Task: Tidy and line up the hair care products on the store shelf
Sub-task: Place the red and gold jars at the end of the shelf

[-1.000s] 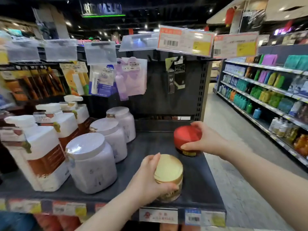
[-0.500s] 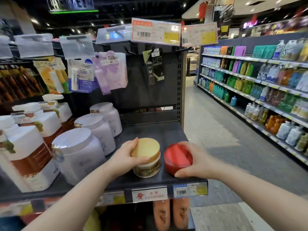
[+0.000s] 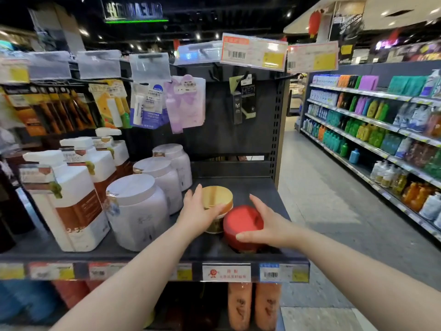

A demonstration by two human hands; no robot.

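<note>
A gold-lidded jar (image 3: 218, 196) stands on the dark shelf (image 3: 248, 186), just right of the row of lilac tubs. My left hand (image 3: 196, 215) grips it, fingers on its left side and thumb across the lid's front edge. A red-lidded jar (image 3: 241, 222) stands in front of it and to the right, near the shelf's front edge, touching or almost touching the gold one. My right hand (image 3: 266, 226) holds the red jar, fingers on its right side and thumb at its front.
Three lilac tubs with white lids (image 3: 137, 211) run front to back, left of the jars. White pump bottles (image 3: 69, 199) line up further left. Hanging packets (image 3: 186, 101) and price tags (image 3: 254, 52) are overhead. Behind the jars the shelf is bare. An aisle (image 3: 322, 199) lies right.
The gold-lidded jar has moved back from the front edge to beside the lilac tubs. The red-lidded jar has stayed near the front right. Both hands keep their hold.
</note>
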